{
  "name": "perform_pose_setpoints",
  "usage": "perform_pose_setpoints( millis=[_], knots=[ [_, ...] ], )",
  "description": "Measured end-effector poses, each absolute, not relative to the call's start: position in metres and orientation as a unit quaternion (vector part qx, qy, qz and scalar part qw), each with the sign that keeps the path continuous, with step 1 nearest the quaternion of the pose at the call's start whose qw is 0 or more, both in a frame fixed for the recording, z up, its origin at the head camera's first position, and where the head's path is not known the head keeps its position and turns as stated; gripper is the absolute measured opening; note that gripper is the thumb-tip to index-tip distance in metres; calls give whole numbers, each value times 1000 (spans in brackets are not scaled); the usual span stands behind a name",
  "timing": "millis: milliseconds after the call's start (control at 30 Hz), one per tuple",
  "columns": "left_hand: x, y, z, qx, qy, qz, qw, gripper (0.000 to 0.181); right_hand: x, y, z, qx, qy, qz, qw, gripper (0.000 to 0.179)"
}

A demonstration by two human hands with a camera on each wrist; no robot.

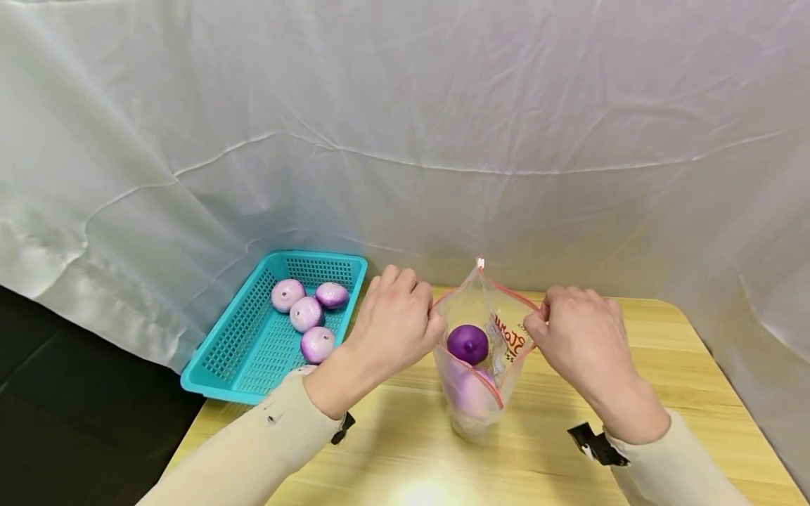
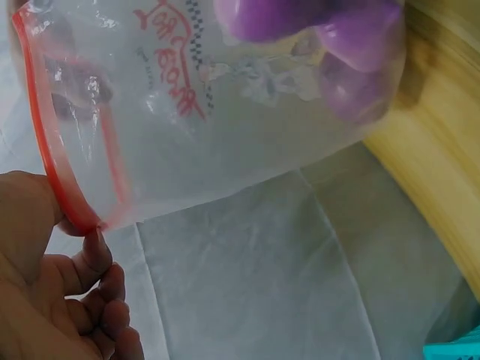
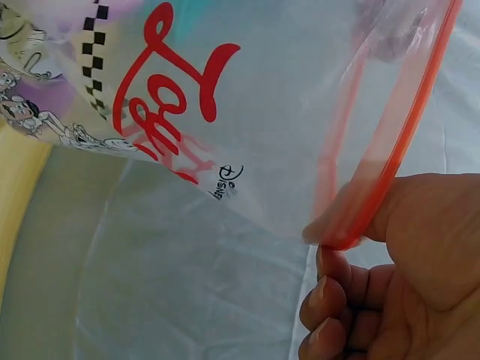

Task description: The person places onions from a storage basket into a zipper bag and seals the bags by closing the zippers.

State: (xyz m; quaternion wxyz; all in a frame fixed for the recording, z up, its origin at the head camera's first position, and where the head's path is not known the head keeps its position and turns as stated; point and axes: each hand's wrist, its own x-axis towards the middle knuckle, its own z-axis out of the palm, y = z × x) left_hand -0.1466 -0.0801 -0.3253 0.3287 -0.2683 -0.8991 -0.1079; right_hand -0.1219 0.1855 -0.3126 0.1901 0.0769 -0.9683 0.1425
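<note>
A clear zip bag [image 1: 474, 424] with a red zip edge and red print stands on the table, its mouth spread wide. My left hand [image 1: 400, 315] pinches the left corner of the mouth between thumb and fingertips. At the opposite corner, my right hand [image 1: 581, 339] grips the red edge the same way; thumb and finger show in the right wrist view on the bag [image 3: 255, 135]. Inside lie several purple onions, the top one a dark purple onion [image 1: 467, 344]. The left wrist view shows more purple onions [image 2: 352, 86] through the plastic.
On the left stands a turquoise basket [image 1: 268, 355] holding several pale purple onions [image 1: 306, 314], partly behind my left forearm. The wooden table [image 1: 671, 351] extends to the right, with a grey-white cloth [image 1: 481, 119] hanging behind it. A white zip slider [image 1: 481, 263] sits at the bag's far corner.
</note>
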Motion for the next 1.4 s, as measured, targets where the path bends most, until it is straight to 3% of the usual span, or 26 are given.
perform_pose_setpoints(
  millis=[367, 933, 1200, 1400],
  knots=[
    [-144, -81, -331, -257, -921, -85, 280, 24, -125, 167, -330, 106, -965, 128, 202, 20],
    [-149, -90, -349, -244, -900, 34, 360, 20, -133, 158, -344, 168, -927, 106, 318, 25],
    [-150, -94, -347, -248, -900, 8, 359, 22, -133, 153, -346, 170, -924, 114, 322, 23],
    [-153, -103, -337, -247, -911, -50, 326, 22, -137, 151, -346, 167, -924, 117, 322, 23]
  ],
)
